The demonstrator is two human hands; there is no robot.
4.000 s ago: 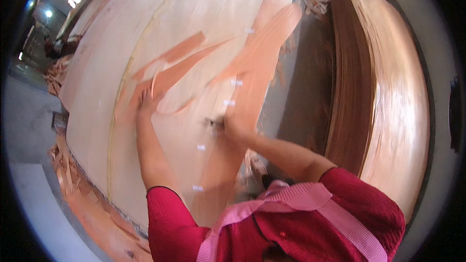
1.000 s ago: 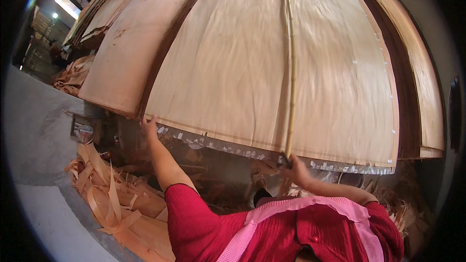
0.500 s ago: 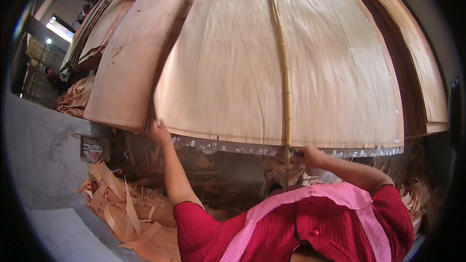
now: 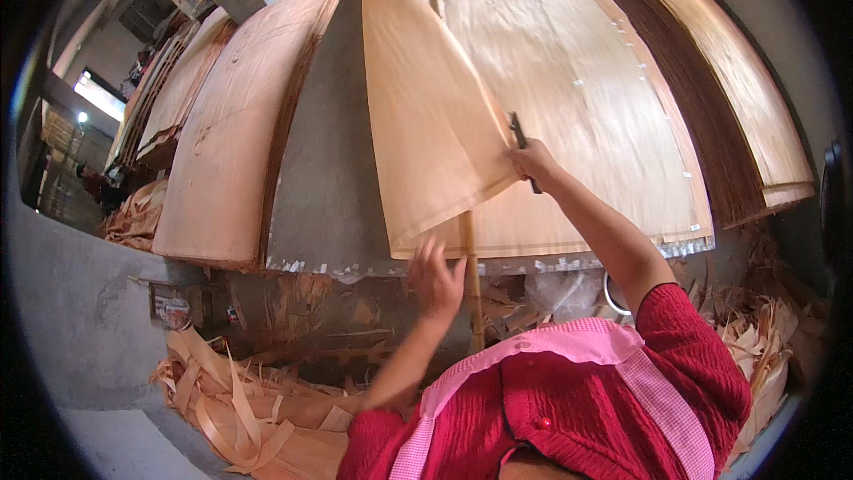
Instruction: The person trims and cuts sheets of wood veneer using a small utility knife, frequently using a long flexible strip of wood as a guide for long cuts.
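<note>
A wide, pale wood veneer sheet [image 4: 569, 124] lies on the grey worktable [image 4: 320, 142], its left side folded over to the right as a flap [image 4: 418, 124]. My right hand [image 4: 536, 163] is at the flap's edge, closed around a slim black tool [image 4: 522, 147] whose exact kind I cannot make out. Whether those fingers also pinch the veneer is unclear. My left hand [image 4: 435, 280] is by the flap's front edge, fingers apart, holding nothing. Partly covered by the flap, a bamboo stick [image 4: 471, 284] runs lengthwise and juts out past the table's front.
A reddish veneer stack [image 4: 231, 124] stands left of the bare table strip, another stack [image 4: 720, 62] on the right. Small white bits of tape line the table's front edge. Curled veneer scraps [image 4: 240, 409] pile up below, beside a grey wall [image 4: 80, 302].
The veneer's left side has swung up and over to the right, baring grey tabletop. My left hand has left its corner and moved right; my right hand has risen from the front edge with the tool.
</note>
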